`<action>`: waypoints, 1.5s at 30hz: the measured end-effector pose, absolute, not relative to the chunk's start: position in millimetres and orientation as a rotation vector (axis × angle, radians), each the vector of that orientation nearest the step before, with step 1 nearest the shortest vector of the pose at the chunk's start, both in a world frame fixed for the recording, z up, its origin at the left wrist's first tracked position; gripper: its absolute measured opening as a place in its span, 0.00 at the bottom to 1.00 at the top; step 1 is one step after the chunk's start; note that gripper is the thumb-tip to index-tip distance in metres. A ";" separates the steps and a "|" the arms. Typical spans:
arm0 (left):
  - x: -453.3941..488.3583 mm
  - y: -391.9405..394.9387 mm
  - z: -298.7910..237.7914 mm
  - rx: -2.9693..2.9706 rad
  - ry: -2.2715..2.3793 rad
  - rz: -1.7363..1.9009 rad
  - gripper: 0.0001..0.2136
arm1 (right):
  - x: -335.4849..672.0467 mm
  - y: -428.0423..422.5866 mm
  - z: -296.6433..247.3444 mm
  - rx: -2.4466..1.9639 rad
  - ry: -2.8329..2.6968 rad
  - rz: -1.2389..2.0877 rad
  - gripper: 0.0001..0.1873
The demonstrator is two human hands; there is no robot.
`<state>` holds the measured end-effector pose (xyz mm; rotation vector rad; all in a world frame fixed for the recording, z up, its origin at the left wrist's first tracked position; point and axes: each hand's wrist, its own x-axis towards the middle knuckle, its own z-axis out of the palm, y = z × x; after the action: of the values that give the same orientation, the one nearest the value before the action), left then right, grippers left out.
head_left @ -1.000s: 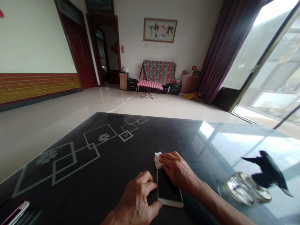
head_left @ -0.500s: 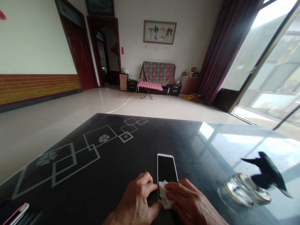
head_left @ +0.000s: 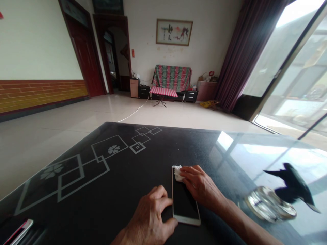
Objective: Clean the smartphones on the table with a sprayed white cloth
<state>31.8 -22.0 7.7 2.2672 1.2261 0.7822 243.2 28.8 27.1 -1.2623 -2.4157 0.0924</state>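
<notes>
Right fingers [head_left: 188,171] on tissue [head_left: 177,174], phone [head_left: 183,202] beneath, left fingers [head_left: 165,203] at edge

Framed picture [head_left: 174,32] bears characters too small to read

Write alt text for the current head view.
The right hand presses a crumpled white tissue to the far end of a rectangular white-framed, black-screened phone, the left hand at its lower left edge. The phone lies on a glossy black table, with a clear black-topped bottle at right.
</notes>
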 end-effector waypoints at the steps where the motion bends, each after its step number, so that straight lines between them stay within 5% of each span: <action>1: 31.7 -22.1 7.7 2.263 1.225 0.784 0.06 | 244.0 24.5 27.0 -1.267 -2.416 0.107 0.15; 14: 32.5 -20.6 5.1 2.258 1.204 0.794 0.07 | 251.1 -48.4 40.6 -1.220 -2.624 0.350 0.15; 31: 32.4 -20.6 5.8 2.269 1.216 0.789 0.07 | 265.8 34.6 23.4 -1.287 -2.439 0.036 0.15; 45: 31.3 -20.5 4.6 2.257 1.210 0.790 0.07 | 248.3 -55.6 38.1 -1.213 -2.635 0.224 0.12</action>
<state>31.3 -20.5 4.6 2.2570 1.2099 0.7901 248.3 -55.6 38.1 -1.2131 -2.6346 0.2242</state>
